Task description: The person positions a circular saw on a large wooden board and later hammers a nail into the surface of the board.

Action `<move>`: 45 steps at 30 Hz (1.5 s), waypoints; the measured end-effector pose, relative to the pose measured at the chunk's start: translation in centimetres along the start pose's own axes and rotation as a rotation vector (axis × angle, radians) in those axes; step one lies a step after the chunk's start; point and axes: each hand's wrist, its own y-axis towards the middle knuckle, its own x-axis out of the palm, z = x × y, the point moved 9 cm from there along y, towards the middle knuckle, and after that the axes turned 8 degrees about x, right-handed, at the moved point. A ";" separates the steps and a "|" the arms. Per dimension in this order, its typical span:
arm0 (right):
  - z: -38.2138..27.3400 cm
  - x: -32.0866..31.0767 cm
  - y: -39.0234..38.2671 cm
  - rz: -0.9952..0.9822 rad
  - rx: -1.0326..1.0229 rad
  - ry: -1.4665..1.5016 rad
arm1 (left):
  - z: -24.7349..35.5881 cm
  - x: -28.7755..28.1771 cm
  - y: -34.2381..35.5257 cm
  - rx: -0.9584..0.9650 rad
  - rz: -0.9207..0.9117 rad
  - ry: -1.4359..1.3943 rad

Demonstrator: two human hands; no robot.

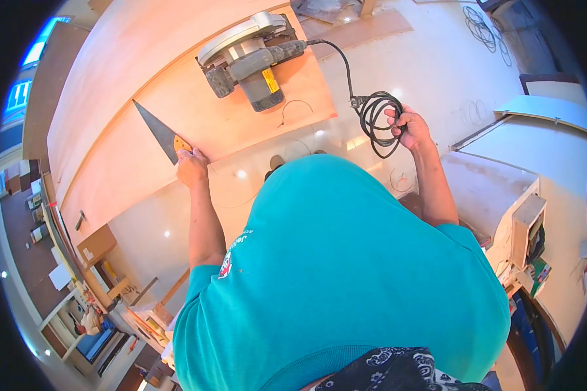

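Observation:
My left hand [192,167] is closed round the orange handle of a hand saw [155,126], whose dark blade points away to the upper left over the plywood sheet. In my right hand [411,129] is a coiled black power cord [377,122], gripped at the right side of its loops and held off the sheet's right edge. The cord runs up to a circular saw [254,62], which lies on the plywood [241,124] with its grey motor housing toward me. The cord's plug seems to show beside the coil.
A hammer [80,220] lies near the sheet's left end. Cardboard [96,245] and wood offcuts are at the lower left. To my right stand a pale cabinet-like box [496,186] and a white panel [548,114]. Another coiled cable [481,29] lies on the far floor.

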 end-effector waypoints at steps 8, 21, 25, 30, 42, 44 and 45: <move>1.2 -1.2 -0.1 -0.041 -0.018 0.010 | -0.2 0.9 -0.3 -0.025 -0.043 0.009; 19.2 -10.2 6.4 0.334 0.372 0.376 | 0.1 0.2 -3.1 0.017 0.111 0.071; 22.3 -7.9 6.6 0.240 0.576 0.233 | -0.5 -0.3 -3.9 0.058 0.174 0.079; 22.7 -5.9 7.0 0.166 0.600 0.165 | -0.8 0.2 -3.3 0.039 0.090 0.032; 21.3 -5.9 6.6 0.323 0.474 -0.008 | 1.5 -4.9 -2.4 0.002 0.264 -0.126; 21.1 -5.5 6.5 0.298 0.454 0.007 | 4.3 -5.8 -4.4 0.099 0.379 -0.301; 20.8 -6.6 6.6 0.315 0.435 0.009 | 6.3 -6.2 -5.4 0.158 0.449 -0.407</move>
